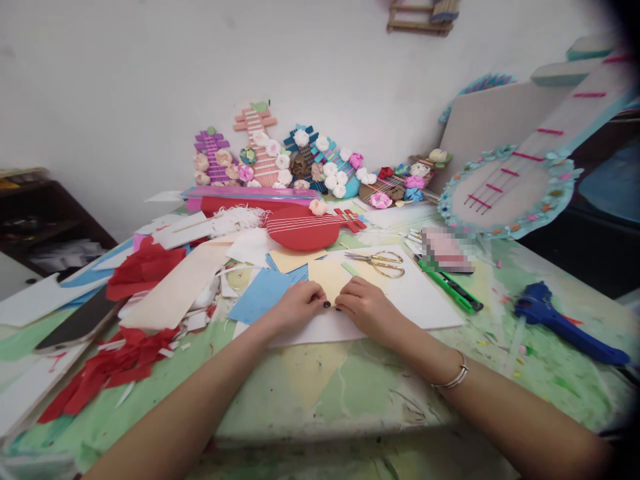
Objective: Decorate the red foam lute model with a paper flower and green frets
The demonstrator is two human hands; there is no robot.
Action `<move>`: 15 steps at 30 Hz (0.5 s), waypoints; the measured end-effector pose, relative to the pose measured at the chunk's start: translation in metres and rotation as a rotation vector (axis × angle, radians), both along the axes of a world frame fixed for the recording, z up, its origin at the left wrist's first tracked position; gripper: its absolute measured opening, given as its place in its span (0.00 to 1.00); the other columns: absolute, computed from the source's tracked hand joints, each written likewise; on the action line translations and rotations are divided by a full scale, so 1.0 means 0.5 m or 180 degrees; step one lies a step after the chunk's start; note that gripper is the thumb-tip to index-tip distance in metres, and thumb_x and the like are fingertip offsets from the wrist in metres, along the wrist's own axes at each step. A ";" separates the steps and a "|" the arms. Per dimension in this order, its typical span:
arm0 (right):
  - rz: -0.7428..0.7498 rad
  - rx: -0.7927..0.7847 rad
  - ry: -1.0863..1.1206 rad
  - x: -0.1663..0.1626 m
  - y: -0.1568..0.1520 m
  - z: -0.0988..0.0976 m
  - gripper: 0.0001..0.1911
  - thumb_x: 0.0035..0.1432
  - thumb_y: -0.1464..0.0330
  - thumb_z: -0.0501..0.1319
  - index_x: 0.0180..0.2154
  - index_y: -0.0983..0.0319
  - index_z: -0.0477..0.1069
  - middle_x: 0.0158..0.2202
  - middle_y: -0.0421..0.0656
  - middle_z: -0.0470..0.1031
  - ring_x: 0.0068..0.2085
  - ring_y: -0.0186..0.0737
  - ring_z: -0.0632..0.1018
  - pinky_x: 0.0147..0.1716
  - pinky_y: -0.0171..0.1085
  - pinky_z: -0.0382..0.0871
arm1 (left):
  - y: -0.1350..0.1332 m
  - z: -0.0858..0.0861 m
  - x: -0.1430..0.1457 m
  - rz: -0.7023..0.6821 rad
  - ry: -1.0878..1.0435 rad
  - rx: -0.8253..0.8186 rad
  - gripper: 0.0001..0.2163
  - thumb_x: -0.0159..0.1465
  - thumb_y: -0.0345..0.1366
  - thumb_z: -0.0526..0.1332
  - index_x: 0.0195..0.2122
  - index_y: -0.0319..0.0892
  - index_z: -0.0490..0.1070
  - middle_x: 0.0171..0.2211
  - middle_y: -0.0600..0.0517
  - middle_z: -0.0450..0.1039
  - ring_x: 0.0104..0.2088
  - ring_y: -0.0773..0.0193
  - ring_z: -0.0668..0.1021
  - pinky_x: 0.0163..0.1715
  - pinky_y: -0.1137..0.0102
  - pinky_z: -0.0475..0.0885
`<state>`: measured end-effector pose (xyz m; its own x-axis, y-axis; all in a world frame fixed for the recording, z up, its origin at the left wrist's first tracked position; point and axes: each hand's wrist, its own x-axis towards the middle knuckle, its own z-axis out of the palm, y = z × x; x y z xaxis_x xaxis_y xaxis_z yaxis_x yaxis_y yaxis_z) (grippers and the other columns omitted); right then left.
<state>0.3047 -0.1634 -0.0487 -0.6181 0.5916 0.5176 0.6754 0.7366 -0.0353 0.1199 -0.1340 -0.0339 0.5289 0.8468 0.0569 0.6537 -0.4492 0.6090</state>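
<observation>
My left hand (299, 303) and my right hand (367, 305) rest side by side on the table, fingers curled and pressing on a small cream paper piece (330, 277). The cream piece lies on a white sheet (425, 300), and both hands pinch its near edge. A blue paper sheet (263, 293) lies just left of my left hand. Gold-handled scissors (380, 262) lie on the white sheet just beyond my right hand. A silver bracelet (453, 377) sits on my right wrist.
A green utility knife (450, 285) and a blue glue gun (565, 321) lie to the right. Red paper scraps (115, 363) and a dark phone (83, 320) lie left. A red paper guitar (305, 227), flower-decorated craft guitars (280, 163) and a large round blue-rimmed guitar (505, 190) stand behind.
</observation>
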 end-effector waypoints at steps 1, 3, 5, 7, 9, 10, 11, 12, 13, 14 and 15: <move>0.0025 0.0011 -0.0064 0.001 -0.001 0.000 0.13 0.61 0.74 0.51 0.29 0.65 0.72 0.29 0.46 0.70 0.35 0.39 0.66 0.33 0.37 0.64 | -0.002 -0.002 -0.001 -0.0005 -0.0045 0.0065 0.05 0.57 0.32 0.54 0.25 0.41 0.65 0.25 0.54 0.67 0.28 0.65 0.69 0.28 0.72 0.62; 0.0048 0.0029 -0.0167 0.003 -0.001 -0.002 0.13 0.62 0.74 0.51 0.30 0.65 0.72 0.29 0.46 0.70 0.35 0.40 0.66 0.32 0.37 0.63 | -0.005 -0.005 -0.002 -0.0050 -0.0140 0.0337 0.03 0.56 0.32 0.57 0.26 0.40 0.65 0.26 0.54 0.67 0.29 0.66 0.69 0.29 0.72 0.62; 0.0006 0.0048 -0.0171 0.004 0.001 -0.006 0.13 0.62 0.74 0.51 0.30 0.66 0.72 0.29 0.46 0.70 0.35 0.40 0.66 0.33 0.37 0.63 | -0.009 -0.009 -0.003 -0.0143 -0.0203 0.0720 0.04 0.56 0.31 0.58 0.25 0.40 0.65 0.28 0.53 0.67 0.30 0.66 0.69 0.31 0.72 0.63; -0.0056 0.0051 -0.0109 0.005 0.004 -0.010 0.12 0.61 0.73 0.52 0.30 0.66 0.72 0.30 0.47 0.70 0.35 0.40 0.66 0.34 0.37 0.63 | -0.012 -0.013 -0.004 -0.0265 -0.0189 0.1064 0.05 0.58 0.31 0.58 0.25 0.40 0.66 0.28 0.52 0.68 0.32 0.65 0.70 0.33 0.71 0.64; -0.0083 0.0021 -0.0051 0.005 0.007 -0.012 0.12 0.61 0.73 0.53 0.30 0.66 0.72 0.30 0.47 0.71 0.35 0.39 0.67 0.35 0.37 0.64 | -0.013 -0.017 -0.004 -0.0364 -0.0091 0.1376 0.07 0.60 0.31 0.56 0.25 0.40 0.68 0.29 0.50 0.69 0.33 0.65 0.70 0.35 0.70 0.64; -0.0095 -0.0008 -0.0009 0.005 0.008 -0.012 0.11 0.61 0.73 0.53 0.29 0.66 0.73 0.30 0.47 0.71 0.35 0.39 0.67 0.35 0.37 0.64 | -0.013 -0.019 -0.004 -0.0400 -0.0023 0.1519 0.08 0.61 0.31 0.56 0.26 0.40 0.69 0.29 0.50 0.69 0.33 0.64 0.70 0.36 0.70 0.64; -0.0118 -0.0056 0.0055 0.004 0.008 -0.011 0.11 0.60 0.73 0.54 0.29 0.66 0.73 0.30 0.47 0.71 0.35 0.39 0.68 0.35 0.36 0.64 | -0.012 -0.021 -0.004 -0.0422 0.0046 0.1657 0.09 0.62 0.32 0.55 0.26 0.40 0.69 0.29 0.49 0.70 0.33 0.64 0.70 0.36 0.69 0.64; -0.0152 -0.0115 0.0136 0.003 0.009 -0.009 0.11 0.60 0.73 0.54 0.29 0.65 0.73 0.29 0.47 0.72 0.35 0.39 0.68 0.35 0.36 0.64 | -0.012 -0.023 -0.004 -0.0446 0.0120 0.1787 0.09 0.63 0.32 0.54 0.27 0.40 0.70 0.29 0.49 0.70 0.33 0.64 0.70 0.36 0.69 0.64; -0.0194 -0.0184 0.0222 0.002 0.009 -0.007 0.11 0.59 0.74 0.55 0.28 0.65 0.74 0.28 0.46 0.72 0.35 0.38 0.69 0.34 0.35 0.65 | -0.011 -0.024 -0.003 -0.0469 0.0194 0.1915 0.10 0.63 0.32 0.53 0.27 0.40 0.70 0.29 0.49 0.70 0.33 0.64 0.70 0.35 0.69 0.64; -0.0240 -0.0250 0.0306 0.001 0.009 -0.006 0.10 0.58 0.74 0.56 0.27 0.65 0.74 0.27 0.46 0.72 0.34 0.38 0.70 0.34 0.35 0.65 | -0.010 -0.026 -0.003 -0.0496 0.0273 0.2045 0.11 0.64 0.32 0.53 0.26 0.40 0.70 0.28 0.49 0.70 0.32 0.63 0.70 0.34 0.69 0.64; -0.0281 -0.0304 0.0374 -0.001 0.009 -0.005 0.10 0.57 0.74 0.57 0.26 0.65 0.74 0.27 0.45 0.72 0.33 0.37 0.70 0.34 0.35 0.65 | -0.009 -0.027 -0.002 -0.0528 0.0356 0.2188 0.11 0.64 0.32 0.52 0.26 0.39 0.70 0.27 0.49 0.69 0.31 0.63 0.69 0.33 0.69 0.63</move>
<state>0.3044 -0.1588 -0.0510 -0.5002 0.6909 0.5220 0.7244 0.6641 -0.1849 0.1188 -0.1384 -0.0475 0.6814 0.5467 0.4867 0.5855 -0.8061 0.0858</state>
